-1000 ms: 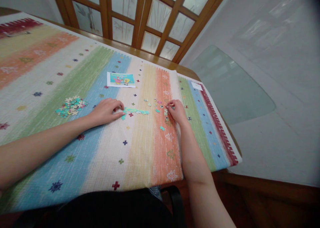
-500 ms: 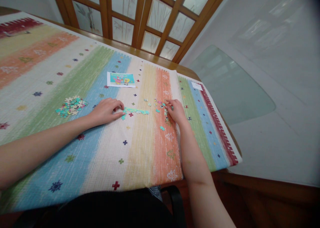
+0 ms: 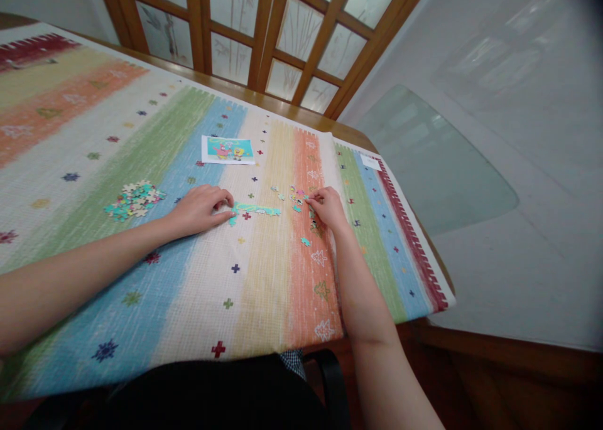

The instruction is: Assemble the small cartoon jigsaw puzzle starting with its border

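Note:
My left hand [image 3: 202, 208] rests on the tablecloth with its thumb and index finger apart. Its fingertips touch the left end of a strip of joined teal jigsaw puzzle pieces [image 3: 259, 209]. My right hand [image 3: 330, 207] is over the orange stripe, with thumb and index finger pinched on a small puzzle piece [image 3: 307, 198]. Loose colourful puzzle pieces [image 3: 296, 194] lie just left of those fingertips, and some are partly hidden under the hand. A single teal piece [image 3: 306, 241] sits nearer to me.
A heap of puzzle pieces [image 3: 134, 201] lies left of my left forearm. Beyond the strip is a printed picture card [image 3: 228, 150] with cartoon figures. A small white paper [image 3: 371, 162] lies at the far right of the striped tablecloth [image 3: 188, 304]. A glass-paned wooden door [image 3: 264, 41] stands behind the table.
My right hand has shifted slightly left, and its fingers are now pinched near the loose pieces. My left hand and the strip have stayed in place.

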The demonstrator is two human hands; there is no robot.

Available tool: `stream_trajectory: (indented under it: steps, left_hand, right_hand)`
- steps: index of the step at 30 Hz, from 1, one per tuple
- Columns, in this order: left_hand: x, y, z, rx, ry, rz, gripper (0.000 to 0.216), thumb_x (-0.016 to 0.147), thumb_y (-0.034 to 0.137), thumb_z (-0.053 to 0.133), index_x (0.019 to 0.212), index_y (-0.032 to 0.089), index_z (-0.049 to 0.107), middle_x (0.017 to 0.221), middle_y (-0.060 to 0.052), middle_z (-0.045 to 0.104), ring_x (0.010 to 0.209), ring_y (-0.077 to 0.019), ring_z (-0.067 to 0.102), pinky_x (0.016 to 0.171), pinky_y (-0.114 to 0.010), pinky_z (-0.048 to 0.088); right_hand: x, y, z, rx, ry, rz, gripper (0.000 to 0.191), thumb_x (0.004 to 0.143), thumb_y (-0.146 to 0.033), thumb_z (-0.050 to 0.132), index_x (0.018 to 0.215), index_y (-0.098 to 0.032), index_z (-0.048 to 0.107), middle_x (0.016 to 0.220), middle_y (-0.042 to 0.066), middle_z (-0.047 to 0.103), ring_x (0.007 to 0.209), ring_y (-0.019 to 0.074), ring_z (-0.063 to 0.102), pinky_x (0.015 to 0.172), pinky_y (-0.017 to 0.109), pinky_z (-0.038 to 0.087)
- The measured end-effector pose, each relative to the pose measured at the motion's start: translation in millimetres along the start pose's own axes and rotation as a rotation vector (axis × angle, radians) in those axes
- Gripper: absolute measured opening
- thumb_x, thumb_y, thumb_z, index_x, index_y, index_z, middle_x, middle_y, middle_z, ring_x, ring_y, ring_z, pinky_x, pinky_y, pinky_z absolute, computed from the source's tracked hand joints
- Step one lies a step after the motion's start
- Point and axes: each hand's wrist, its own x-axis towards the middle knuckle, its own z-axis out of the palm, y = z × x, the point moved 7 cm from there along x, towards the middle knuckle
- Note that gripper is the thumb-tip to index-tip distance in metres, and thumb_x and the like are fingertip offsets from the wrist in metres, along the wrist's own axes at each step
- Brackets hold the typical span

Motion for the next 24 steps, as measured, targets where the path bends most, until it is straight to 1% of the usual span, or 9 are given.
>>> stream_trajectory:
  steps: [3, 6, 9, 13, 16, 21, 24]
  left_hand:
    - [-0.4, -0.4, 0.0, -0.001, 0.003, 0.001, 0.036, 0.092, 0.055, 0.057, 0.105, 0.022, 0.066, 0.090, -0.005, 0.065, 0.087, -0.0255, 0.059, 0.082, -0.036, 0.039]
    - [-0.6, -0.9, 0.4, 0.004, 0.005, 0.005, 0.036, 0.092, 0.055, 0.057, 0.105, 0.022, 0.066, 0.090, -0.005, 0.065, 0.088, -0.0257, 0.059, 0.081, -0.036, 0.039]
    - [-0.5, -1.2, 1.0, 0.010, 0.007, 0.008, 0.037, 0.092, 0.055, 0.057, 0.105, 0.022, 0.067, 0.090, -0.005, 0.066, 0.088, -0.0261, 0.059, 0.082, -0.037, 0.039]
    - [-0.3, -1.1, 1.3, 0.008, 0.003, 0.005, 0.037, 0.092, 0.055, 0.057, 0.104, 0.022, 0.067, 0.090, -0.005, 0.066, 0.088, -0.0260, 0.059, 0.082, -0.037, 0.039]
    - [-0.1, -0.7, 1.1, 0.007, -0.001, 0.001, 0.036, 0.092, 0.054, 0.057, 0.104, 0.022, 0.067, 0.090, -0.005, 0.066, 0.087, -0.0255, 0.059, 0.082, -0.037, 0.039]
    - [0.3, -1.0, 1.0, 0.010, 0.002, 0.005, 0.036, 0.092, 0.055, 0.057, 0.104, 0.022, 0.066, 0.089, -0.005, 0.066, 0.087, -0.0253, 0.059, 0.082, -0.037, 0.039]
    - [0.2, -1.5, 1.5, 0.007, 0.005, 0.012, 0.036, 0.093, 0.055, 0.057, 0.105, 0.022, 0.066, 0.089, -0.004, 0.065, 0.087, -0.0253, 0.059, 0.082, -0.037, 0.039]
  right_hand:
    - [-0.3, 2.0, 0.2, 0.030, -0.003, -0.010, 0.012, 0.084, -0.028, 0.072, 0.093, -0.020, 0.075, 0.096, 0.008, 0.066, 0.093, 0.0254, 0.061, 0.090, 0.042, 0.048]
    - [-1.1, 3.5, -0.9, 0.011, -0.009, -0.018, 0.016, 0.085, -0.028, 0.072, 0.099, -0.022, 0.077, 0.097, 0.009, 0.066, 0.097, 0.0262, 0.061, 0.093, 0.043, 0.046]
    - [-0.7, 5.8, -1.8, 0.009, -0.008, 0.012, 0.011, 0.085, -0.027, 0.072, 0.092, -0.021, 0.078, 0.095, 0.009, 0.065, 0.096, 0.0258, 0.061, 0.093, 0.042, 0.046]
    - [1.1, 7.5, -1.6, 0.065, -0.010, 0.050, 0.009, 0.081, -0.026, 0.074, 0.084, -0.019, 0.075, 0.091, 0.008, 0.065, 0.087, 0.0236, 0.061, 0.087, 0.040, 0.048]
    - [1.7, 8.3, -3.2, 0.108, 0.003, 0.072, 0.010, 0.078, -0.028, 0.075, 0.079, -0.019, 0.073, 0.086, 0.006, 0.065, 0.083, 0.0226, 0.061, 0.083, 0.038, 0.048]
    - [0.2, 8.8, -4.6, 0.219, 0.008, 0.152, 0.013, 0.071, -0.029, 0.077, 0.074, -0.020, 0.068, 0.077, 0.003, 0.065, 0.073, 0.0195, 0.058, 0.072, 0.034, 0.045]
    - [-0.5, 3.8, -3.0, 0.316, -0.013, 0.167, 0.010, 0.070, -0.026, 0.074, 0.073, -0.020, 0.066, 0.072, 0.001, 0.065, 0.068, 0.0181, 0.057, 0.068, 0.032, 0.043]
